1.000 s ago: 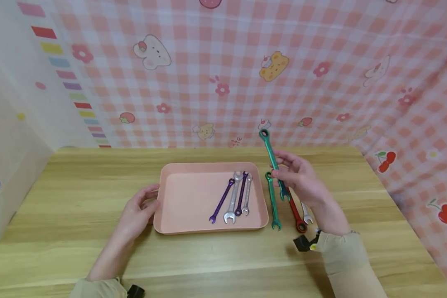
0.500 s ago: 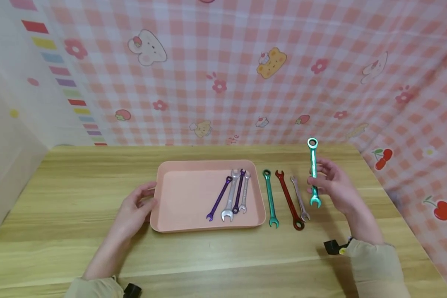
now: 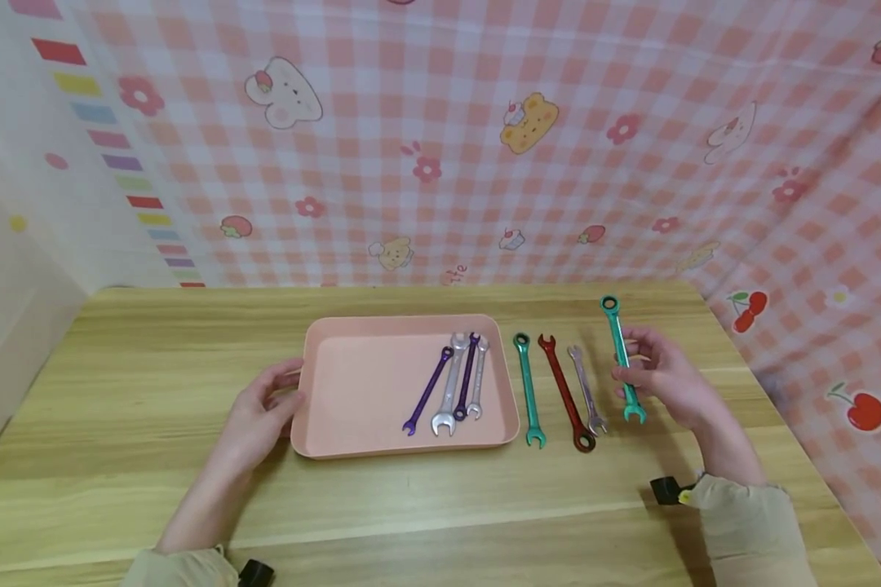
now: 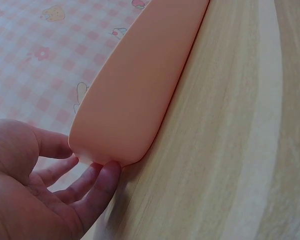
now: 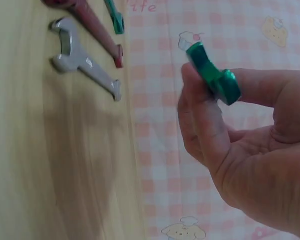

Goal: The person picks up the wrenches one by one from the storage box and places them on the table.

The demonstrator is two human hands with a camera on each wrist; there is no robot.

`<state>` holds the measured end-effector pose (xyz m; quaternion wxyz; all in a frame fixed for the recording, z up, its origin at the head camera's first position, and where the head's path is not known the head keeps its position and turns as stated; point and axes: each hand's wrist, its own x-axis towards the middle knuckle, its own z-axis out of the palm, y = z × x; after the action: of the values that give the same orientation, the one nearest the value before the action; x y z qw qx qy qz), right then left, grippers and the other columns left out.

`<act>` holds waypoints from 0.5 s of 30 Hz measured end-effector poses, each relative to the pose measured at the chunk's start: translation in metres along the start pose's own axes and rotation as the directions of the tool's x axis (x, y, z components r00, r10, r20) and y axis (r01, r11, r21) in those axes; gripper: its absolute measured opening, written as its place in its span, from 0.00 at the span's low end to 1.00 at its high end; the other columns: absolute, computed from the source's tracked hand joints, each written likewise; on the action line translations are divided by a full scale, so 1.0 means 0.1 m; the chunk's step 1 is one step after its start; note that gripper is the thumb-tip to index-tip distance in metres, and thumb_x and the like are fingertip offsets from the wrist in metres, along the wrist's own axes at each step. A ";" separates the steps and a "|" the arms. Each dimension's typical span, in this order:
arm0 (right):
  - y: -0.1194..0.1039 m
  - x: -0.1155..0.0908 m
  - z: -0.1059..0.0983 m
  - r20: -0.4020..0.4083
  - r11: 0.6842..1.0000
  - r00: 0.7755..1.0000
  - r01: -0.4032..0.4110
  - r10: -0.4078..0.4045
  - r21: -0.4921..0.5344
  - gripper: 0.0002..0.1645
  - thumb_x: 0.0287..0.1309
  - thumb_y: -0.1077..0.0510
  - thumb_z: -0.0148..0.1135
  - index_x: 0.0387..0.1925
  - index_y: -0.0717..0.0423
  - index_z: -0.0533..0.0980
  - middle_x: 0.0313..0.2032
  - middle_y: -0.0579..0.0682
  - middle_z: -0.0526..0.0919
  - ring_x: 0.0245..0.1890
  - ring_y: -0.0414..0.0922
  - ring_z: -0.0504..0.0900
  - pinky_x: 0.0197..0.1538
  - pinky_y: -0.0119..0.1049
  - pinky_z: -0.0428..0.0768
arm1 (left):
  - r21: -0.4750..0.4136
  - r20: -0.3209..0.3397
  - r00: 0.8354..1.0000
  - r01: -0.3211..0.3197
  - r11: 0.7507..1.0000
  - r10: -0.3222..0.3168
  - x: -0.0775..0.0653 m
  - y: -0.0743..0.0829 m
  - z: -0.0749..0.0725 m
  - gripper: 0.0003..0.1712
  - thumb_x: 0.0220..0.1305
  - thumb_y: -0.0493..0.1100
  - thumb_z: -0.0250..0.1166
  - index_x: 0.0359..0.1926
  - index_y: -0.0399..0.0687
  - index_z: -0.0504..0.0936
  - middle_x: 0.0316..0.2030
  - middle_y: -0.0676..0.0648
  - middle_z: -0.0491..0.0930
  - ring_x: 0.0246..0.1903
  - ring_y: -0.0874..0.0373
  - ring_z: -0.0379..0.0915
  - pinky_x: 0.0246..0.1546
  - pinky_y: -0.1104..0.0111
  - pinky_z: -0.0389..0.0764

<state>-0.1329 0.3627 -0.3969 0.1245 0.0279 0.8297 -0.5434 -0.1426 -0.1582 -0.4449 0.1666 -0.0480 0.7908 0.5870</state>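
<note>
The wood-grain table (image 3: pixel 117 456) carries a smooth pink plastic tray (image 3: pixel 352 383), the landmark here. In the tray's right half lie four slim wrenches (image 3: pixel 451 383), purple and plain steel. Just right of the tray lie a green wrench (image 3: pixel 529 391), a red one (image 3: pixel 564 391) and a small grey one (image 3: pixel 586 399). Farther right, the right hand (image 3: pixel 668 379) pinches a teal wrench (image 3: pixel 622 359) mid-shank. It looks stiff, glossy and slippery, moderately heavy; the flat shank seems the best hold. The left hand (image 3: pixel 260 412) rests relaxed fingers against the tray's left edge.
</note>
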 end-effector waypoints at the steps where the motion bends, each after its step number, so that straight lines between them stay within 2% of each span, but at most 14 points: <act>1: 0.01 0.00 0.00 0.005 1.000 1.000 -0.004 0.004 -0.018 0.38 0.71 0.71 0.57 0.74 0.76 0.51 0.48 0.52 0.73 0.34 0.39 0.85 0.36 0.36 0.90 | 0.003 -0.001 1.000 -0.001 1.000 0.001 0.00 0.00 0.00 0.32 0.80 0.38 0.53 0.81 0.44 0.59 0.75 0.32 0.66 0.55 0.63 0.77 0.42 0.75 0.84; 5: 0.07 0.00 0.01 0.033 0.990 0.999 -0.021 0.026 -0.141 0.37 0.70 0.70 0.59 0.73 0.76 0.54 0.50 0.62 0.74 0.36 0.39 0.84 0.36 0.36 0.89 | 0.010 0.000 1.000 -0.007 1.000 0.007 0.00 0.00 0.00 0.32 0.81 0.38 0.53 0.81 0.44 0.59 0.75 0.31 0.66 0.59 0.56 0.77 0.42 0.75 0.84; 9: 0.12 0.00 0.03 0.067 0.965 0.997 -0.018 0.037 -0.261 0.34 0.70 0.70 0.59 0.71 0.77 0.59 0.51 0.67 0.76 0.41 0.41 0.83 0.38 0.34 0.86 | 0.002 0.003 1.000 -0.014 1.000 0.014 -0.01 0.00 0.01 0.32 0.80 0.38 0.54 0.80 0.43 0.60 0.75 0.30 0.66 0.56 0.60 0.77 0.42 0.74 0.84; 12: 0.12 -0.01 0.03 0.081 0.956 0.995 -0.026 0.052 -0.291 0.32 0.69 0.71 0.59 0.69 0.78 0.61 0.49 0.68 0.76 0.42 0.45 0.83 0.37 0.34 0.85 | -0.004 0.001 1.000 -0.020 1.000 0.020 -0.01 0.01 0.00 0.32 0.80 0.38 0.54 0.80 0.42 0.60 0.74 0.30 0.66 0.53 0.64 0.77 0.42 0.74 0.85; 15: 0.12 0.00 0.03 0.085 0.953 0.994 -0.043 0.072 -0.301 0.31 0.69 0.71 0.58 0.69 0.78 0.61 0.48 0.67 0.75 0.42 0.46 0.82 0.36 0.35 0.85 | -0.002 -0.002 1.000 -0.023 1.000 0.023 -0.02 0.01 0.00 0.32 0.80 0.38 0.54 0.80 0.42 0.60 0.74 0.30 0.67 0.54 0.63 0.77 0.41 0.74 0.85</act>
<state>-0.1298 0.3651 -0.4090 0.1824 0.0069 0.8942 -0.4088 -0.1415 -0.1585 -0.4436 0.1589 -0.0395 0.7908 0.5898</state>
